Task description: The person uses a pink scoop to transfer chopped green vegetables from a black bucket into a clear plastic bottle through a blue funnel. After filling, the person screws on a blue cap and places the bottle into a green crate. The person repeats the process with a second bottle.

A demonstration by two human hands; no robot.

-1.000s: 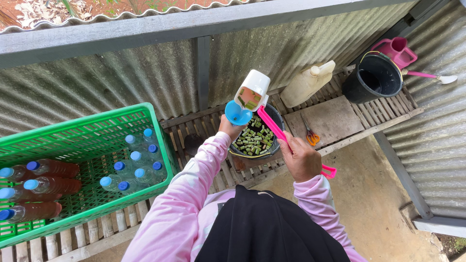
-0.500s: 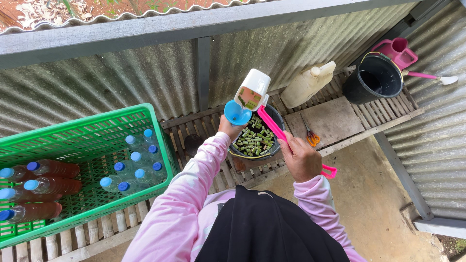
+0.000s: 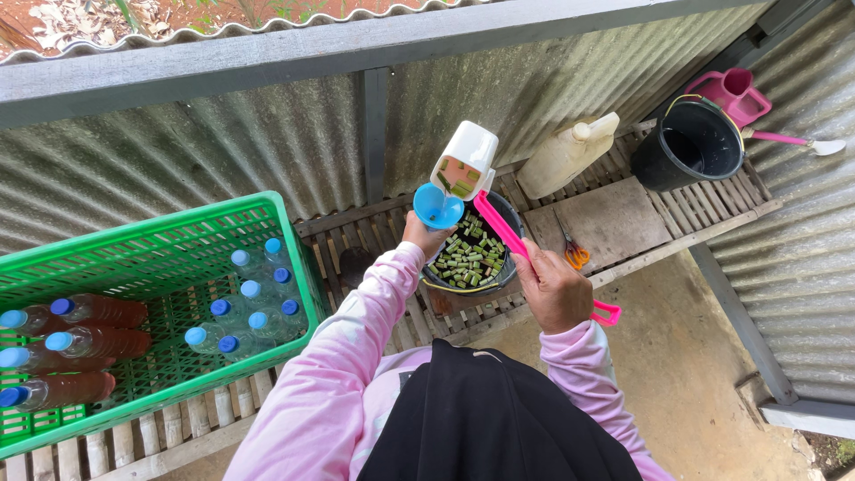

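Here, at this moment:
Scoop: one white scoop (image 3: 465,162) with a long pink handle (image 3: 512,240), tipped mouth down over one blue funnel (image 3: 437,206); liquid and green bits visible inside.
Long axis: handle running from upper left, at the scoop, down to lower right, past the right hand, with the pink loop end sticking out beyond the wrist.
Right hand (image 3: 554,287): clenched around the pink handle, near its lower end.
Left hand (image 3: 424,235): closed around something just under the funnel, mostly hidden; whether a bottle neck or the funnel stem, cannot tell.
Key relation: scoop lip directly above the funnel mouth, very near or touching; funnel up and left from the right hand, right above the left hand, so left hand the nearer one.
Bucket: one dark bucket (image 3: 507,276) with chopped green pieces, below scoop and funnel, between both hands.
Table: slatted wooden table (image 3: 356,245) along a corrugated metal wall, carrying everything.
Crate: one green crate (image 3: 169,232) at the left, well apart from the hands.
Bottles: about seven upright with blue caps (image 3: 245,313), about five lying with brownish liquid (image 3: 89,312); exact count unsure at the edge.
Others: one white jug (image 3: 565,153), one pair of orange scissors (image 3: 574,254), one black bucket (image 3: 690,147), one pink can (image 3: 732,91), one pink-handled ladle (image 3: 793,141), all to the right.
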